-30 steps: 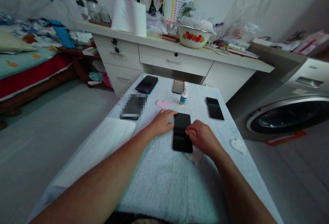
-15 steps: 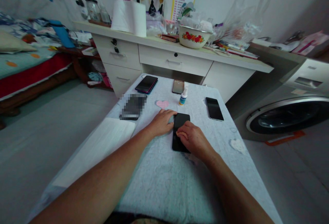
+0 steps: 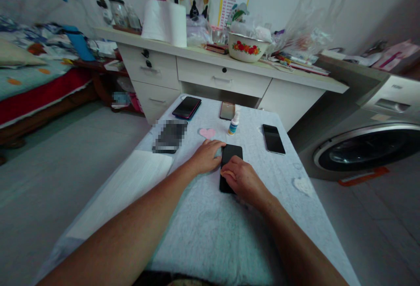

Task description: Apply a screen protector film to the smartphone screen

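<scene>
A black smartphone [image 3: 233, 150] lies flat on the cloth-covered table [image 3: 210, 233], its screen dark and facing up. My left hand [image 3: 207, 155] holds it by the left edge, with fingertips at the top left corner and the thumb lower down the side. Closed over the middle of the screen, my right hand [image 3: 244, 175] presses a small folded orange cloth [image 3: 228, 173] against the glass. Just beyond the phone stands a white spray bottle [image 3: 233, 125] with a blue and yellow label. The right palm hides part of the phone's lower right side.
Other phones lie around: a dark one [image 3: 187, 107] at back left, a blurred-out one [image 3: 170, 136] nearer, one [image 3: 227, 110] at the back, and one [image 3: 274, 139] at right. White sheets [image 3: 131, 189] lie left. A desk [image 3: 223, 73] stands behind; a washing machine [image 3: 370, 119] stands right.
My right hand has shifted slightly left across the phone's screen, taking the orange cloth with it. The left hand stays in place on the phone's edge.
</scene>
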`<action>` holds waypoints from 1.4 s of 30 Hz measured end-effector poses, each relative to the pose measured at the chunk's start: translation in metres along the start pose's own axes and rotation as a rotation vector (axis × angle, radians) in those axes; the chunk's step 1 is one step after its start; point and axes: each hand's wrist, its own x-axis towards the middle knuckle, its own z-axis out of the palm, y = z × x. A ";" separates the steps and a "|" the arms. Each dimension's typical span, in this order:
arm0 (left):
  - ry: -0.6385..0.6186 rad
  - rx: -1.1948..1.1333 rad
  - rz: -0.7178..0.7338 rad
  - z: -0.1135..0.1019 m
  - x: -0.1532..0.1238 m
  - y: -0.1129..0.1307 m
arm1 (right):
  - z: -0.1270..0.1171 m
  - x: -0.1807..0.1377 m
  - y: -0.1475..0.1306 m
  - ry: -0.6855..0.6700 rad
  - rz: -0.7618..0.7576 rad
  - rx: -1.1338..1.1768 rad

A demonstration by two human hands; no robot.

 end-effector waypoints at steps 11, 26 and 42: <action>-0.007 0.021 0.003 -0.001 0.000 0.000 | -0.011 -0.003 0.005 -0.037 0.021 -0.014; -0.014 0.025 0.001 0.001 0.000 -0.002 | -0.025 -0.010 0.017 -0.019 0.104 -0.048; -0.006 0.009 0.020 0.002 0.000 -0.004 | -0.030 -0.012 0.028 0.007 0.187 -0.137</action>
